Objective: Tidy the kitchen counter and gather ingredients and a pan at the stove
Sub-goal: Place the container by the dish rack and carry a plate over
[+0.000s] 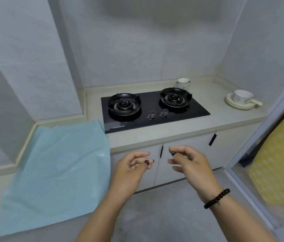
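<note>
A black two-burner gas stove (148, 117) is set into the beige counter (155, 135). Behind its right burner stand stacked white bowls (183, 83). At the counter's right end a white bowl (242, 96) sits on a cream plate (239, 104). My left hand (130, 167) and my right hand (188, 161) hover in front of the cabinet doors below the counter edge, fingers loosely curled, holding nothing. A dark bead bracelet (217, 198) is on my right wrist.
A light blue plastic sheet (57, 168) drapes over the left counter and hangs past its edge. White cabinet doors (186, 154) with black handles lie under the stove. A sliding door frame (259, 154) and yellow patterned fabric (280, 163) are at the right.
</note>
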The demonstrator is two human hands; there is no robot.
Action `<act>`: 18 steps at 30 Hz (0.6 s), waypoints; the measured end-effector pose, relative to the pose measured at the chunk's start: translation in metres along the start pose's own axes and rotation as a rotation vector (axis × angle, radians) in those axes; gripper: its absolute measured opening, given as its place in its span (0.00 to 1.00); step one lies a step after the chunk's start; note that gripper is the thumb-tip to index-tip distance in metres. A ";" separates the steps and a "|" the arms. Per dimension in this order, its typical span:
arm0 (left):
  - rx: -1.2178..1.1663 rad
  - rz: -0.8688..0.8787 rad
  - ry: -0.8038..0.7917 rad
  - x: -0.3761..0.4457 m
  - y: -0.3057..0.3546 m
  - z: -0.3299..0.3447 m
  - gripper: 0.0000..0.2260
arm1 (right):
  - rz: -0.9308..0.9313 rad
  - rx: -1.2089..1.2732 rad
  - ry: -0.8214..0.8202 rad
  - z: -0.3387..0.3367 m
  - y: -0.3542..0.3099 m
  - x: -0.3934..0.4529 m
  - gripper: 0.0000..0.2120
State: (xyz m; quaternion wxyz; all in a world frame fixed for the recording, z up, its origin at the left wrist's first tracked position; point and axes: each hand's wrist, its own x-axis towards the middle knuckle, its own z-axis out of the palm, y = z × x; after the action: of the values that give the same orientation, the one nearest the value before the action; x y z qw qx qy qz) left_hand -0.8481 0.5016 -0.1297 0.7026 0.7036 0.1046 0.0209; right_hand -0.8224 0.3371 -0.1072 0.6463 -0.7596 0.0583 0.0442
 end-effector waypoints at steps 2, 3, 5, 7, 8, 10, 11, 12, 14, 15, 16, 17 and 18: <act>0.003 -0.012 -0.025 0.020 0.002 0.022 0.10 | 0.004 -0.016 0.019 -0.020 -0.001 0.024 0.09; 0.011 -0.026 -0.045 0.031 0.002 0.033 0.10 | 0.008 -0.019 0.026 -0.029 -0.001 0.036 0.09; 0.020 -0.048 -0.069 0.053 0.003 0.051 0.10 | 0.022 -0.015 0.033 -0.044 0.002 0.060 0.09; 0.020 -0.073 -0.087 0.070 0.004 0.060 0.10 | 0.039 -0.012 0.041 -0.052 0.005 0.076 0.09; 0.027 -0.082 -0.096 0.077 0.005 0.063 0.10 | 0.050 -0.009 0.047 -0.054 0.006 0.081 0.09; 0.034 -0.098 -0.114 0.099 0.006 0.073 0.10 | 0.076 0.007 0.062 -0.061 0.011 0.101 0.09; 0.040 -0.107 -0.127 0.113 0.006 0.078 0.10 | 0.093 0.012 0.068 -0.063 0.013 0.113 0.09; 0.051 -0.115 -0.141 0.126 0.007 0.082 0.10 | 0.107 0.017 0.072 -0.065 0.014 0.124 0.09; 0.067 -0.118 -0.163 0.154 0.008 0.091 0.10 | 0.124 0.024 0.083 -0.069 0.015 0.148 0.09; 0.073 -0.115 -0.177 0.171 0.008 0.097 0.10 | 0.129 0.024 0.093 -0.071 0.015 0.163 0.09; 0.075 -0.115 -0.185 0.184 0.010 0.100 0.10 | 0.128 0.021 0.104 -0.073 0.014 0.175 0.09; 0.079 -0.115 -0.197 0.199 0.012 0.104 0.10 | 0.131 0.019 0.119 -0.075 0.012 0.189 0.09; 0.084 -0.112 -0.214 0.218 0.015 0.110 0.11 | 0.132 0.023 0.135 -0.077 0.011 0.206 0.09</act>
State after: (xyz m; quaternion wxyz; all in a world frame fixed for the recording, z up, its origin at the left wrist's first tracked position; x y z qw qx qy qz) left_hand -0.6144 0.4320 -0.1421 0.6797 0.7236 0.0689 -0.0980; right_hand -0.6213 0.2525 -0.1347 0.6454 -0.7478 0.1522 0.0346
